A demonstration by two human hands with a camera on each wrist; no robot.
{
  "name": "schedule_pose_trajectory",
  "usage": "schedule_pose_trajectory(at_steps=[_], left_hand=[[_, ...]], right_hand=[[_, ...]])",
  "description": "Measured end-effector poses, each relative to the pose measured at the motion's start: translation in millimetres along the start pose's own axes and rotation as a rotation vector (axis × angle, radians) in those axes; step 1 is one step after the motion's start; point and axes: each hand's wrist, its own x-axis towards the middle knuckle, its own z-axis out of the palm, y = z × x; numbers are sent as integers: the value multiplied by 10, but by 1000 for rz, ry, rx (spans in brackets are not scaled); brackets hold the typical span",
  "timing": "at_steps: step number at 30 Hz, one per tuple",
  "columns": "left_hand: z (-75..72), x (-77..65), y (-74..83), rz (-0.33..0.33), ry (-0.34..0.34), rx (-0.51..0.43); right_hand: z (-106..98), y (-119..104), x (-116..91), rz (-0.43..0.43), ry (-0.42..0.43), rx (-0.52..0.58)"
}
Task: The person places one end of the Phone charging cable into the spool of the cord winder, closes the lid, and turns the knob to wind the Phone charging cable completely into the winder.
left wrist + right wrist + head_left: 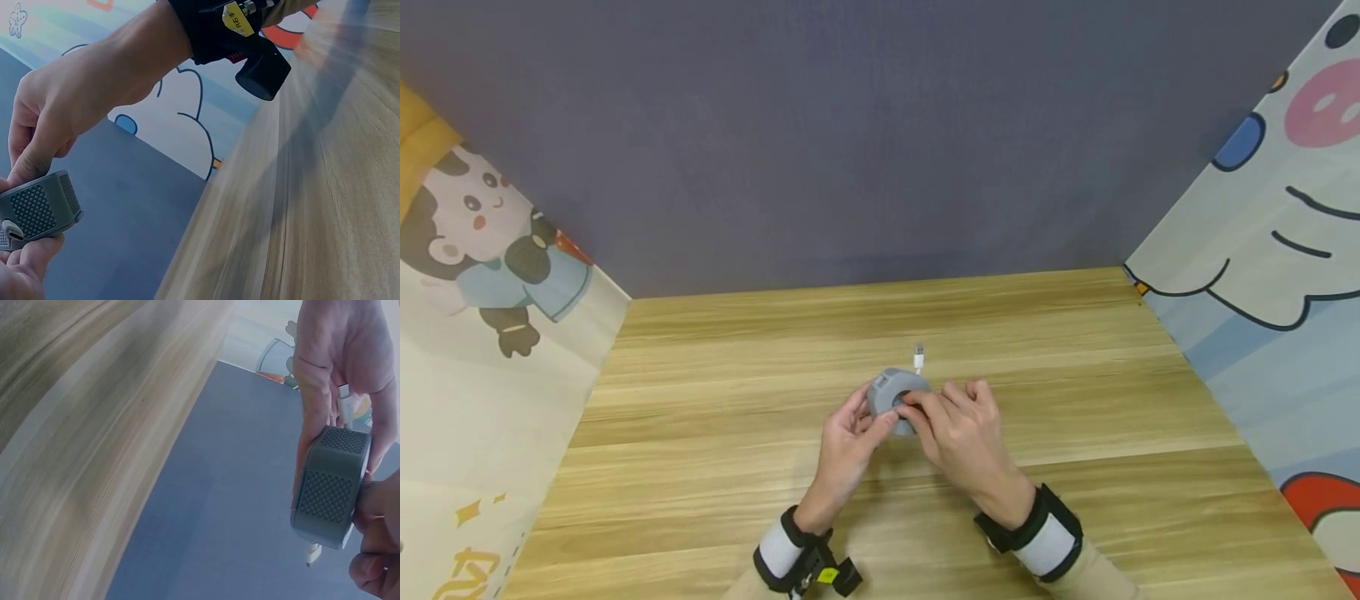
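A grey, many-sided cable winder point(889, 383) with a round centre opening is held up between both hands above the table. My left hand point(842, 446) grips its left side and lower edge, thumb on the near face. With thumb and bent index finger, my right hand point(966, 433) pinches at the centre opening; the fingertips are partly hidden there. A white USB plug point(919, 358) sticks out past the winder's far side. Textured panels cover the winder's rim point(325, 497) in the right wrist view. Another white connector point(12, 230) shows against the rim in the left wrist view.
The wood-grain table point(715, 417) spreads around the hands. Behind it stands a dark grey-blue wall panel point(865, 150). Cartoon-printed panels flank the left side point(497, 250) and the right side point(1247, 250). Both wrists wear black straps with cameras.
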Motion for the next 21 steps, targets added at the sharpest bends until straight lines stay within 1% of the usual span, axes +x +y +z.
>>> schedule_pose_trajectory(at_steps=[4, 7, 14, 17, 21], left_hand=[[-6, -3, -14, 2, 6, -4], [-17, 1, -24, -4, 11, -6], [-64, 30, -46, -55, 2, -9], [-83, 40, -44, -73, -9, -5], [-109, 50, -47, -110, -4, 22]], right_hand=[[-4, -2, -13, 11, -38, -7], [-9, 2, -17, 27, -62, 15], [-5, 34, -18, 59, -92, 99], [8, 60, -18, 46, -109, 137], [12, 111, -17, 0, -145, 198]])
